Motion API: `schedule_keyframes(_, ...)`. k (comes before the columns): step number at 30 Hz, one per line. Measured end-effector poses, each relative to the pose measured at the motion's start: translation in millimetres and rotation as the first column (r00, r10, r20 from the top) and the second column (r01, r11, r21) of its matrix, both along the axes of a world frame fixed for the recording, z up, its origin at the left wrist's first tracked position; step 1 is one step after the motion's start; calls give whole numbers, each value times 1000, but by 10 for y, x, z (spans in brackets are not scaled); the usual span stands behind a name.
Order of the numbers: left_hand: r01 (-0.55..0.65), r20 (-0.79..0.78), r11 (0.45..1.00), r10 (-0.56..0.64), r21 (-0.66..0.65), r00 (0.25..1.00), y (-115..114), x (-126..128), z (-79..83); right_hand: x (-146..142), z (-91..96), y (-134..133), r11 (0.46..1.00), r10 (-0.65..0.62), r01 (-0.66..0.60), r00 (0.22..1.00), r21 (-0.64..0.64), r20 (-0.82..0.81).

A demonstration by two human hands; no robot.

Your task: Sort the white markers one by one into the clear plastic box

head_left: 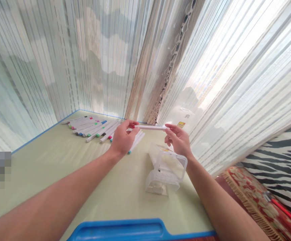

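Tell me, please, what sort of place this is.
Probably a home room: sheer curtains behind the table, a fringed rug and zebra-print fabric at the right; left hand and right hand hold a marker.

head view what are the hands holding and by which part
A white marker, held level: fingers of the left hand pinch its red-tipped end, fingers of the right hand the other end.

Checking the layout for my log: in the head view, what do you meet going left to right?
Loose markers → left hand → held marker → right hand → zebra cloth. The clear box overlaps the right hand, so it is left out.
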State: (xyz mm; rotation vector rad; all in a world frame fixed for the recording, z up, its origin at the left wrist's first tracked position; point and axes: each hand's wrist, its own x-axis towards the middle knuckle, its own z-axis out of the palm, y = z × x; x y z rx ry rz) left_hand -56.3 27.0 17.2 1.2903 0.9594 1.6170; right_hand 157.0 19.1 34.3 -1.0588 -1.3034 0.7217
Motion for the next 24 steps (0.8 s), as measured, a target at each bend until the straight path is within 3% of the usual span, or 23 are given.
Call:
schedule_keyframes(16,43,-107,999,-40,27,993,-14,-4,11,22,-44,48,999,16,-18,998,-29,-60)
schedule_keyframes(24,44,-205,974,2,220,979,-109,17,34,15,-85,77,994,-5,-8,992,-109,-122)
